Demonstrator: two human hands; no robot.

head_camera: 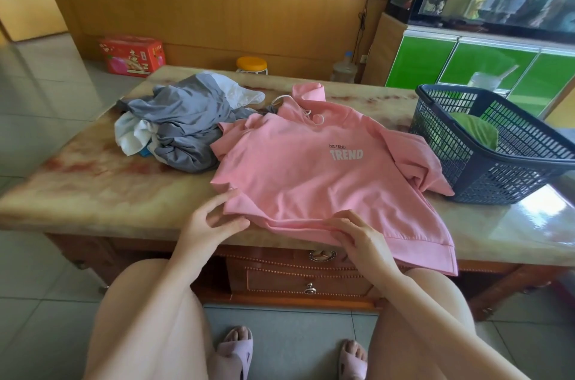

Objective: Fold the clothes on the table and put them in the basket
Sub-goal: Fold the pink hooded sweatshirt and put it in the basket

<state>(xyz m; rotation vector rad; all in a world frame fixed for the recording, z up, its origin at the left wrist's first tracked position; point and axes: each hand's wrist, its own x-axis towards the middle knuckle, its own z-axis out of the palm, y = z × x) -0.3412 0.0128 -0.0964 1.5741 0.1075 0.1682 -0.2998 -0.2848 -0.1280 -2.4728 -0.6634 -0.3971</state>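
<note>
The left hand and right hand pinch the hem of the pink hoodie at the near edge of the table (one corner overhangs). A tug could slide it off, or snag its sleeve on the basket.

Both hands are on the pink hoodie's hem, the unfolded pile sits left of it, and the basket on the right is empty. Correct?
Not quite. The head view shows the basket is not empty: a green cloth lies inside. The rest holds: left hand and right hand on the hem of the pink hoodie, unfolded pile to its left.
</note>
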